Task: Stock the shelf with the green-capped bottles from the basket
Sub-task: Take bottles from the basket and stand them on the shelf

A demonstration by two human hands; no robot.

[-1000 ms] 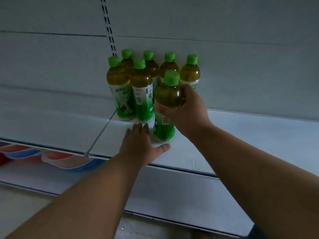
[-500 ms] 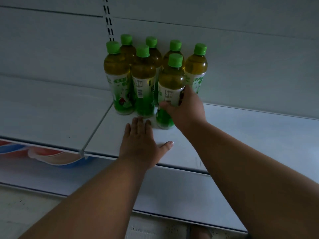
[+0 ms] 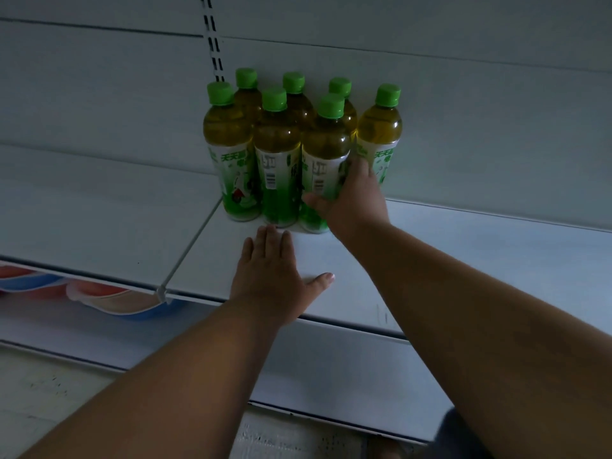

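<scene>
On shelf (image 3: 430, 253), right hand (image 3: 352, 202) grasping front-right bottle (image 3: 323, 167), upright, fingers wrapped behind label; left hand (image 3: 271, 276) flat, released, just beside.

- Front-left bottle (image 3: 233, 154) — its white and green label carries green Chinese characters; "天天" can be read, and the characters after it are cut off by the neighbouring bottle.
- Front-middle bottle (image 3: 277, 160) — its label shows a large character turned on its side, too dim to make out, and below it a barcode whose digits are too small to read.
- Front-right bottle (image 3: 323, 160), gripped by the right hand (image 3: 352, 202) — the same sideways character and a partly covered barcode.
- Far-right bottle (image 3: 379, 134) — green characters beginning "天天", blurred beyond that.
</scene>
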